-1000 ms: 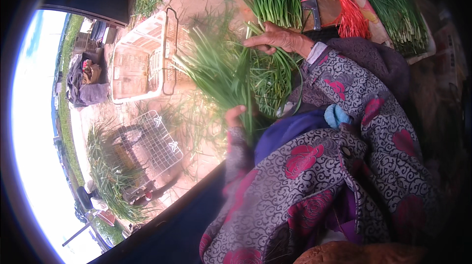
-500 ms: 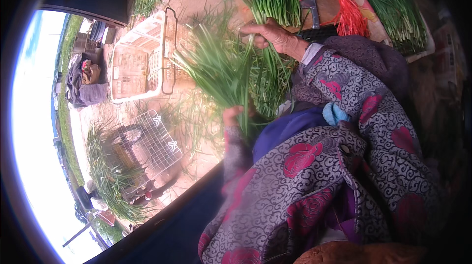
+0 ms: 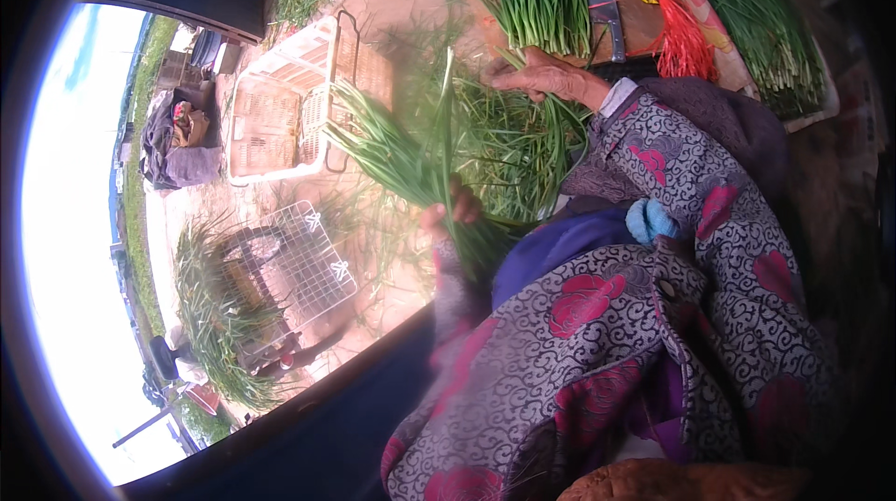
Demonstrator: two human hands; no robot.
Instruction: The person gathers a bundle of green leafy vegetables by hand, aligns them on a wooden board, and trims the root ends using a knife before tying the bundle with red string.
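While left fingers point(image 3: 433, 218) grip it, the green bunch point(image 3: 397, 151) splays pale-ended.

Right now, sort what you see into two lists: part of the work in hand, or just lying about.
Part of the work:
- bunch of stalks in the left hand
- a few stalks in the right hand
- likely the knife and red strings, both untouched

Seemingly just lying about:
- wire rack
- dark cloth heap
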